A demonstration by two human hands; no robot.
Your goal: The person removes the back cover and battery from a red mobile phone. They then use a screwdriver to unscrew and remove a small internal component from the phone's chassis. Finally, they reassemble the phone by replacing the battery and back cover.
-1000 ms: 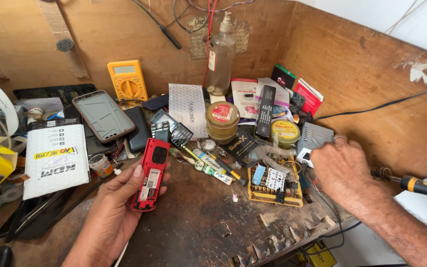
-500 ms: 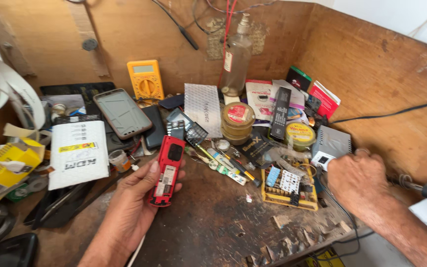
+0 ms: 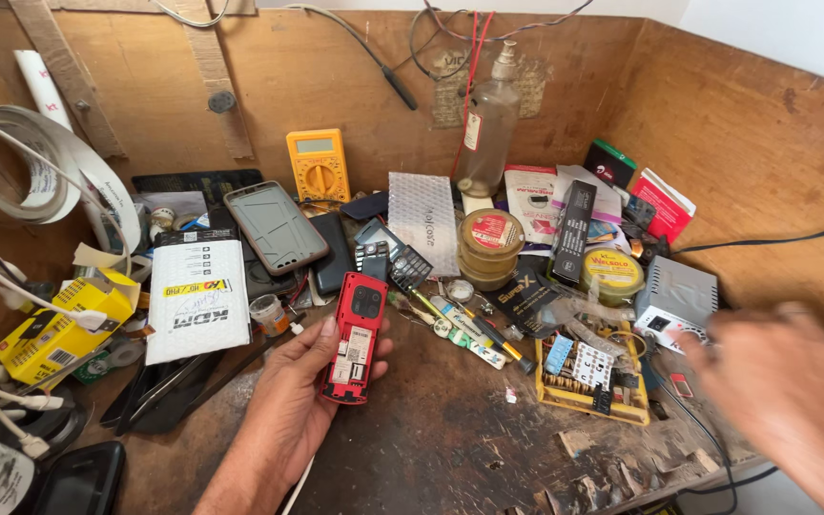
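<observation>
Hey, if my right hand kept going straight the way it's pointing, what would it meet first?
The right hand, blurred, points left toward the middle of the bench. First in that line looks to be the yellow tray of small bits, though depth is hard to judge; the hand may be above it.

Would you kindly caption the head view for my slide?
Left hand holds a red phone, back open, over a cluttered workbench; blurred right hand hovers beside a yellow tray.

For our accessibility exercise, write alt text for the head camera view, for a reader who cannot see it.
A person's left hand holds a red phone with its back cover off, above a cluttered wooden workbench. The blurred right hand hovers near a yellow screwdriver-bit tray; a yellow multimeter leans behind.
</observation>
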